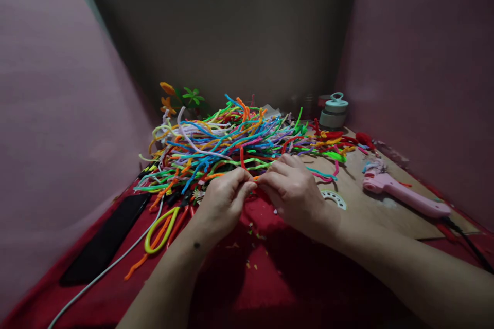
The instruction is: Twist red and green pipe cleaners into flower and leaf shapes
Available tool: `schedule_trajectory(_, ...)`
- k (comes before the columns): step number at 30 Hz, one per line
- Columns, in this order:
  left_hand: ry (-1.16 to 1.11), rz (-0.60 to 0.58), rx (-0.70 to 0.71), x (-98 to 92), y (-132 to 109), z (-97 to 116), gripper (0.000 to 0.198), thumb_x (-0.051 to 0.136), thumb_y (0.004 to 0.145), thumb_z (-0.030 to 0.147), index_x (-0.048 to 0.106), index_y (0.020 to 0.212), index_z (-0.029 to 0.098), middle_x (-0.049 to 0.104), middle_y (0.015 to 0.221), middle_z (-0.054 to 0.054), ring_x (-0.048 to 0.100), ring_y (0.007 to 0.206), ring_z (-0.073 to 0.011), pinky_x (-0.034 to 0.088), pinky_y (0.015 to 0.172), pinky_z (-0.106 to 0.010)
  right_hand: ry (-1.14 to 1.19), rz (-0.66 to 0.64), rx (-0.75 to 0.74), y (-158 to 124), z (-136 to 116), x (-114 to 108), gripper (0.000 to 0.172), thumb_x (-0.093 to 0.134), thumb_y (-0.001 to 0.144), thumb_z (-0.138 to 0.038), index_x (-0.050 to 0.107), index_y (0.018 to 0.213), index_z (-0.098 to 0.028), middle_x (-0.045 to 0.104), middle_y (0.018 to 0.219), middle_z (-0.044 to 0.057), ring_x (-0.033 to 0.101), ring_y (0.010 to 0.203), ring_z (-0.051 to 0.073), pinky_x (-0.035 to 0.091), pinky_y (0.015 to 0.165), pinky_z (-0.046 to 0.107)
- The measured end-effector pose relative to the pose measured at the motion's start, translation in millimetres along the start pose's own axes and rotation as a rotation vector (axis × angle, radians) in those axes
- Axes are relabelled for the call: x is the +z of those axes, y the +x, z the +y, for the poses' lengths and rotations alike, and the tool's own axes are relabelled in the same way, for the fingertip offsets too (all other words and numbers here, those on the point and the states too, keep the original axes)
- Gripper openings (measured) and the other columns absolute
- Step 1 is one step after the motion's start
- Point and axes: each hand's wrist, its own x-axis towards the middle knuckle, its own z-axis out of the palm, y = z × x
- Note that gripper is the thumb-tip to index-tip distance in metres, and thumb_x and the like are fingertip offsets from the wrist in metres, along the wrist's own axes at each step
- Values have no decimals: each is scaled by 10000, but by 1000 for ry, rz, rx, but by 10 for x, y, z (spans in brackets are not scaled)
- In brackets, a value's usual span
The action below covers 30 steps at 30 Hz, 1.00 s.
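In the head view my left hand [227, 195] and my right hand [291, 190] meet fingertip to fingertip above the red cloth. Both are closed in a pinch on a short stretch of orange pipe cleaner [255, 178] that shows between them. Most of its length is hidden by my fingers. A red pipe cleaner [242, 156] stands up just behind my left fingers; whether it is joined to the orange one I cannot tell. Directly beyond my hands lies a large tangled heap of pipe cleaners [216, 139] in many colours.
A pink glue gun [409, 197] rests on a brown board [358, 216] at right, near a white curved piece [334, 199]. A teal lidded container [334, 111] stands behind. At left are a black phone-like slab [106, 239], a white cable [111, 259] and a yellow loop [148, 239].
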Motion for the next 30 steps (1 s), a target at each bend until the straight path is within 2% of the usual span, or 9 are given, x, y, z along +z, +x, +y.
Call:
schedule_trajectory(7,-129,67,-99,39,2,-25,180,468,827,272,515,690,164,481,625,25,420,581,-96,344,575,-223,250,-69,157,-26,-50,-12,156,508,807,-122,623,702,-117,580,661,57,454,703,158,349,680,307)
schedule_trajectory(12,-262,34,-165,42,16,-11,176,484,813,274,520,682,162,444,597,35,393,560,-90,333,548,-220,437,-116,335,19,-64,-38,129,560,779,-151,653,691,-134,594,670,34,481,686,134,361,651,267)
schedule_trajectory(16,-252,57,-133,43,26,-6,168,513,800,269,565,683,160,499,658,10,451,644,-113,368,623,-239,648,-316,571,64,10,-35,158,557,750,-191,645,633,-133,518,533,-16,411,497,77,310,491,216)
schedule_trajectory(18,-182,105,-76,40,28,0,155,552,775,265,593,668,162,519,704,-7,476,732,-137,377,689,-257,695,-384,632,70,40,-24,154,552,734,-184,635,618,-125,486,492,-29,373,462,65,280,457,208)
schedule_trajectory(20,-128,139,-47,31,24,16,150,575,760,269,611,657,166,524,709,-13,483,764,-148,376,709,-263,702,-363,624,66,44,-15,136,549,727,-175,630,630,-122,509,513,-25,392,480,64,293,470,200)
schedule_trajectory(22,-140,138,-74,20,18,40,155,570,764,277,615,665,166,530,692,-7,486,718,-137,377,671,-254,696,-311,595,57,26,-10,131,542,735,-176,623,645,-123,542,554,-15,427,513,68,320,500,197)
schedule_trajectory(25,-261,90,-173,11,16,71,171,545,777,284,597,677,155,523,645,10,456,601,-101,362,577,-229,702,-278,579,44,1,-10,136,532,747,-194,614,661,-127,559,579,-8,443,526,71,335,515,197)
schedule_trajectory(30,-458,-22,-277,22,32,71,191,513,786,284,524,652,148,415,542,49,335,475,-59,288,464,-198,718,-300,583,46,32,1,142,536,730,-200,603,630,-126,535,547,-15,416,502,65,312,489,197)
